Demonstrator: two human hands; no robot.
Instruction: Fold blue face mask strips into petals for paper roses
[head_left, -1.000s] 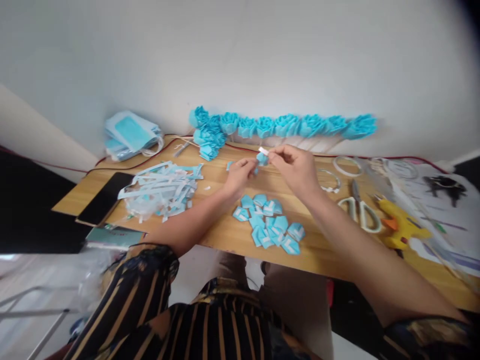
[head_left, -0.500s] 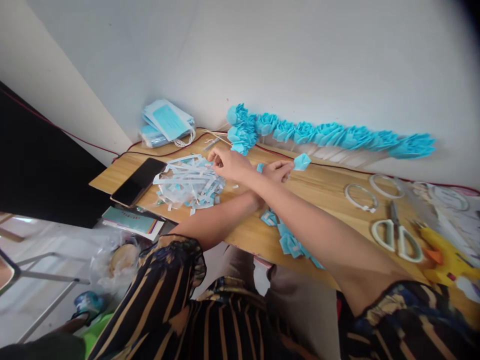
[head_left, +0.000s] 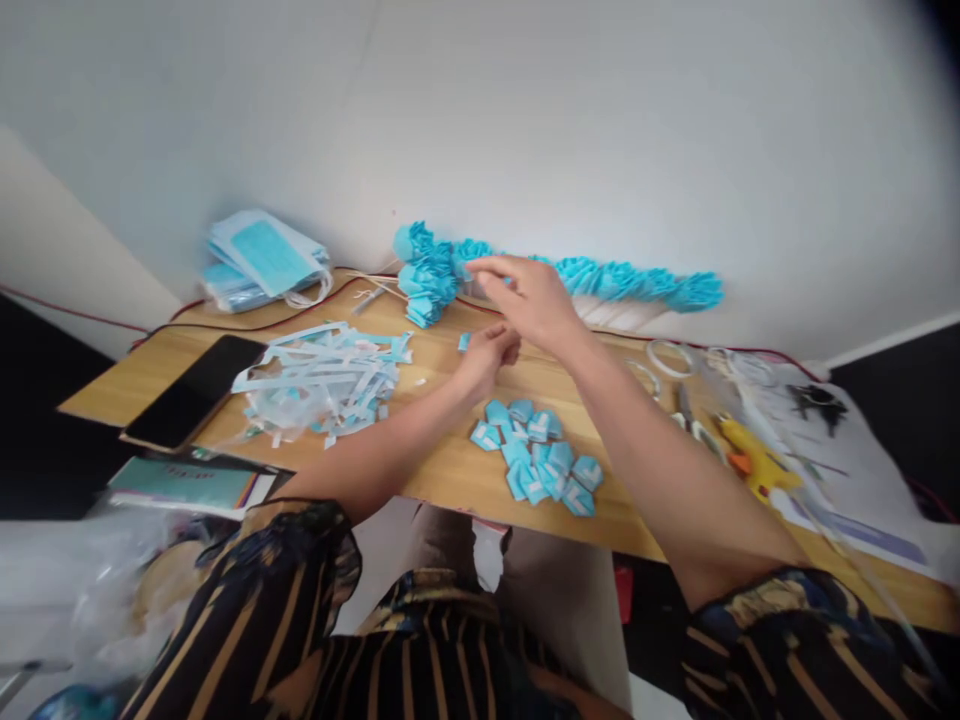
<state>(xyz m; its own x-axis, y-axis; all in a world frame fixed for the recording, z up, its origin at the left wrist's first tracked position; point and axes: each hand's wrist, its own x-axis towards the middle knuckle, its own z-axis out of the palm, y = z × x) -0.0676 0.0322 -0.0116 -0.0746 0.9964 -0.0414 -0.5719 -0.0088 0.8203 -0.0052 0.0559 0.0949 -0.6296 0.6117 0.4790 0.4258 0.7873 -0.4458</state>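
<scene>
My left hand (head_left: 489, 362) is over the middle of the wooden table (head_left: 435, 466), its fingers curled together; what they hold, if anything, cannot be made out. A small blue piece (head_left: 465, 341) shows just left of its fingers. Above and to the right, my right hand (head_left: 529, 298) is raised in front of the row of blue paper flowers (head_left: 615, 280), thumb and index finger slightly apart, nothing visible between them. Several folded blue pieces (head_left: 536, 455) lie near the front edge. Left of my hands is a pile of white and blue strips (head_left: 330, 380).
A black phone (head_left: 196, 390) and a stack of blue masks (head_left: 266, 255) are on the left. More blue flowers (head_left: 426, 280) stand by the wall. On the right are white rings (head_left: 671, 358), scissors (head_left: 684, 402) and a yellow glue gun (head_left: 757, 458).
My right hand has moved from the strips to above my left hand, so my forearms no longer cross. The blue piece at my left fingertips is out of sight. The view has shifted right.
</scene>
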